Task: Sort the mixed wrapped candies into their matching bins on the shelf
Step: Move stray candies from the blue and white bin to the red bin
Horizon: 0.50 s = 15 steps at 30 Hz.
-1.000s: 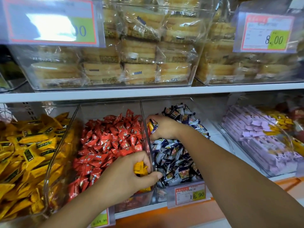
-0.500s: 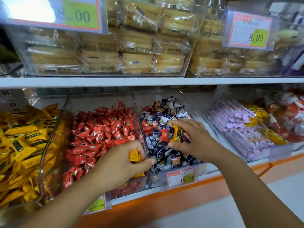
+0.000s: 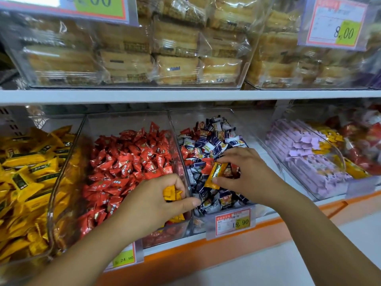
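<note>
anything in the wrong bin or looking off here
Yes. The blue-wrapper bin holds strays: a yellow candy, pinched by the right hand, and red candies beside it. The left hand holds more yellow candies over the red bin. Farther right, yellow wrappers mix with red wrappers.

head-worn view, close – facing forward and down at shelf, candy bins

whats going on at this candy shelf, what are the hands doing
A person is sorting stray candies. The right hand pinches a yellow wrapped candy over the blue-and-white candy bin. The left hand holds a few yellow candies over the front of the red candy bin. The yellow candy bin stands to the left.
</note>
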Each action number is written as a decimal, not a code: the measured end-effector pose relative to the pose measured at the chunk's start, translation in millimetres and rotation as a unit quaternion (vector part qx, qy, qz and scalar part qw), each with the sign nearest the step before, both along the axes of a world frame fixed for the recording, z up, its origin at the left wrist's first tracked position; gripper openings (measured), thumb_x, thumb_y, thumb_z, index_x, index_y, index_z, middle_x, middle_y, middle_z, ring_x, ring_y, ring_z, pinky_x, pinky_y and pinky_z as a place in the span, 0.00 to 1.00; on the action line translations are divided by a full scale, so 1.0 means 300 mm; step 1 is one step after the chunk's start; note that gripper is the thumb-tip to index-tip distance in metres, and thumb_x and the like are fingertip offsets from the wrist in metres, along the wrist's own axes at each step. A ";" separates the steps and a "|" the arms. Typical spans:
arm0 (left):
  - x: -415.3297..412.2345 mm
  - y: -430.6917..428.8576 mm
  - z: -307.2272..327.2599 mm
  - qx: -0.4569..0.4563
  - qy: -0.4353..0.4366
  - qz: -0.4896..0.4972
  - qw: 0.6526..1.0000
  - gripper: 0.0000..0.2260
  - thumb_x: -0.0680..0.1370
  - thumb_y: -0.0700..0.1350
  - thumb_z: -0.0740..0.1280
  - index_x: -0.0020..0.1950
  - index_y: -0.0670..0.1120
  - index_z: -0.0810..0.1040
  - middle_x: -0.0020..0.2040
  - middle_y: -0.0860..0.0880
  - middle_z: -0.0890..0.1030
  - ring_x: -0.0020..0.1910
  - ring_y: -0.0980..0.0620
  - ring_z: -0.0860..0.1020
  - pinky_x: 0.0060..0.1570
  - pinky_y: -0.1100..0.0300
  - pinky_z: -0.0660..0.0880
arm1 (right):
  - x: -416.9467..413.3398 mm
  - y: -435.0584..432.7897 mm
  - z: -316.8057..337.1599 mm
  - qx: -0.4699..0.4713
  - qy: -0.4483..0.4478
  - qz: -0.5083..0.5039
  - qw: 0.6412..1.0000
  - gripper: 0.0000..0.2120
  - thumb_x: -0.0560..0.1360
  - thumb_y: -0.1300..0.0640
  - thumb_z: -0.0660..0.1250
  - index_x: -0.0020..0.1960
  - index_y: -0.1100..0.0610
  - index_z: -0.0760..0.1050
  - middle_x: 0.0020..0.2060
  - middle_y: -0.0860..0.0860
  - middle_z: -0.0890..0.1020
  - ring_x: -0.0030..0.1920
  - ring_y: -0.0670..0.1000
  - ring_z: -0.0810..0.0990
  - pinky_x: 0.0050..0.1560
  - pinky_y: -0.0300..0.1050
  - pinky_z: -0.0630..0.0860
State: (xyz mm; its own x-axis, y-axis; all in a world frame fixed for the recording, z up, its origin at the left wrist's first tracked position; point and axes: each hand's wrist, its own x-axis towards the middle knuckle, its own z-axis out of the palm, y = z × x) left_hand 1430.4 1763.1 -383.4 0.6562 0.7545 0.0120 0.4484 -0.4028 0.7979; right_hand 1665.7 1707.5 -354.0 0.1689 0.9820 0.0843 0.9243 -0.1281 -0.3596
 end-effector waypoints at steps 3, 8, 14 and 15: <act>0.000 -0.002 0.005 0.007 -0.021 0.011 1.000 0.24 0.64 0.74 0.66 0.42 0.54 0.75 0.35 0.48 0.78 0.34 0.43 0.75 0.36 0.45 0.75 | -0.010 0.005 -0.005 0.026 0.005 0.017 1.000 0.22 0.67 0.41 0.75 0.59 0.43 0.75 0.61 0.41 0.72 0.67 0.45 0.62 0.68 0.41 0.61; 0.005 -0.014 0.030 -0.001 -0.084 0.045 0.995 0.20 0.64 0.68 0.67 0.40 0.52 0.75 0.29 0.49 0.74 0.26 0.53 0.69 0.29 0.52 0.70 | -0.041 -0.009 0.006 0.093 0.109 0.010 0.990 0.15 0.68 0.52 0.77 0.44 0.37 0.73 0.51 0.39 0.74 0.55 0.42 0.73 0.58 0.40 0.70; -0.002 -0.023 0.044 0.013 -0.127 0.057 0.990 0.22 0.66 0.69 0.69 0.42 0.51 0.75 0.33 0.46 0.77 0.32 0.44 0.76 0.35 0.43 0.75 | -0.108 -0.056 0.085 0.125 0.388 0.036 0.912 0.08 0.71 0.62 0.73 0.47 0.52 0.79 0.41 0.50 0.85 0.40 0.50 0.81 0.42 0.40 0.79; -0.004 -0.024 0.045 0.017 -0.129 0.057 0.990 0.23 0.65 0.70 0.69 0.42 0.51 0.75 0.33 0.46 0.77 0.33 0.43 0.77 0.36 0.42 0.76 | -0.120 -0.059 0.089 0.112 0.412 0.048 0.903 0.08 0.71 0.62 0.73 0.48 0.53 0.79 0.42 0.52 0.85 0.40 0.50 0.82 0.42 0.41 0.79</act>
State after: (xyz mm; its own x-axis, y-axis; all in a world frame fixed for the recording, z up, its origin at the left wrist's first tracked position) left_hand 1429.2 1755.8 -369.9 0.5392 0.8192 0.1952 0.2745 -0.3901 0.8789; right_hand 1629.6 1689.9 -327.4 0.1807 0.9692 0.1671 0.3339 0.0994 -0.9374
